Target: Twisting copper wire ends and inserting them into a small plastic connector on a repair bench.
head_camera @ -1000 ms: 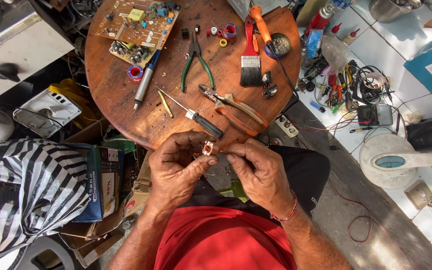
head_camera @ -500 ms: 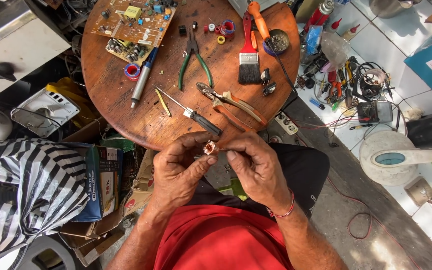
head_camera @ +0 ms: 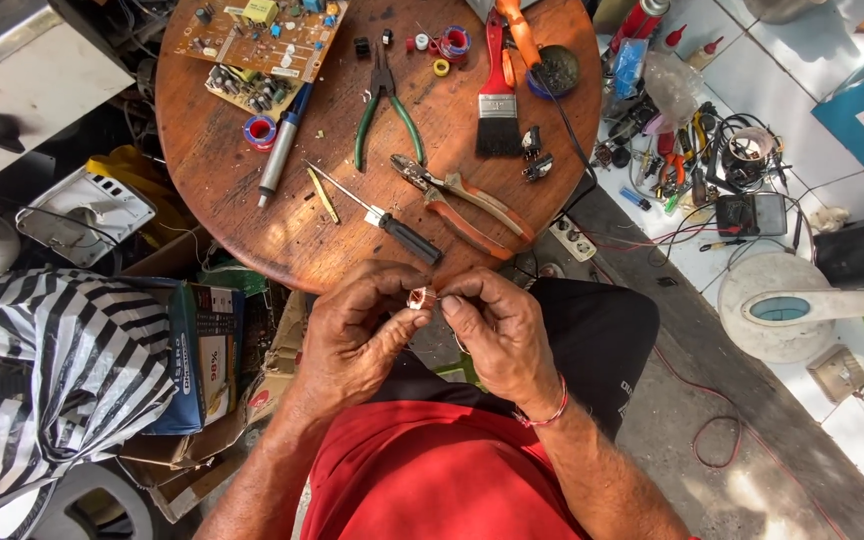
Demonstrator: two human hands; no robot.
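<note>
Nothing much shifts: I see both hands, left hand (head_camera: pixel 352 335) and right hand (head_camera: pixel 500 335), still pinching the small coppery wound coil (head_camera: pixel 422 297) between fingertips, steadying it just off the round wooden table (head_camera: pixel 242 200).

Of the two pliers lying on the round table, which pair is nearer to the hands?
The orange-handled pliers, lying just beyond the left hand and right hand. The green-handled pliers lie farther up the round wooden table, toward its middle.

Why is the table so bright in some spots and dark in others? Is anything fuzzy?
Head view: sunlight falls in patches, bright on the table and floor tiles, shaded under the table's left edge. Both hands, left hand and right hand, look sharp; the small coppery part between them is too small to make out. Straight edges near the frame's corners bend slightly.
</note>
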